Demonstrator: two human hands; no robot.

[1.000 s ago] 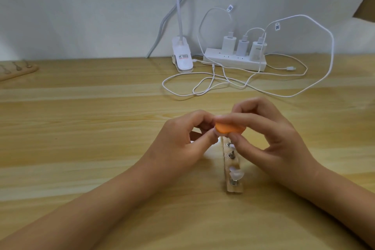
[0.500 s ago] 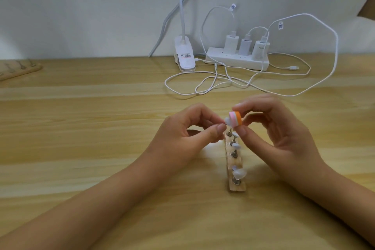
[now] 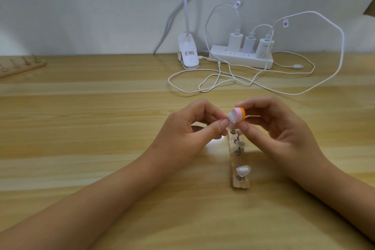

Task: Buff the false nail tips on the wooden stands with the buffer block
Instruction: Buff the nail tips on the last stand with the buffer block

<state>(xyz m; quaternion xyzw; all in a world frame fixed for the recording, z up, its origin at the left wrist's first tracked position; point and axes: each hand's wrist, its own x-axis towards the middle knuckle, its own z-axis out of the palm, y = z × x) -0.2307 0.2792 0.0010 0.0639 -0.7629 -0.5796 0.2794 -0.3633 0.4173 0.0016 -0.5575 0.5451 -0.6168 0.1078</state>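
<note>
Pinching buffer block (image 3: 301,114) in my right hand (image 3: 284,136), left hand (image 3: 186,134) pinching nail tip (image 3: 293,119) at 12 o'clock end of wooden stand (image 3: 241,184); pressing too hard could pop it off.

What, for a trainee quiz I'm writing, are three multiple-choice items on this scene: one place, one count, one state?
1. Where is the power strip? A. by the far wall; B. at the near edge; C. at the far left.
2. How many chargers are plugged into it? A. one; B. three; C. five.
3. The buffer block is: A. lying down untouched; B. held in the right hand; C. broken in two.
Answers: 1 A, it sits just below the wall; 2 B, three white plugs stand in a row; 3 B, thumb and fingers pinch it above the wooden stand.
</note>
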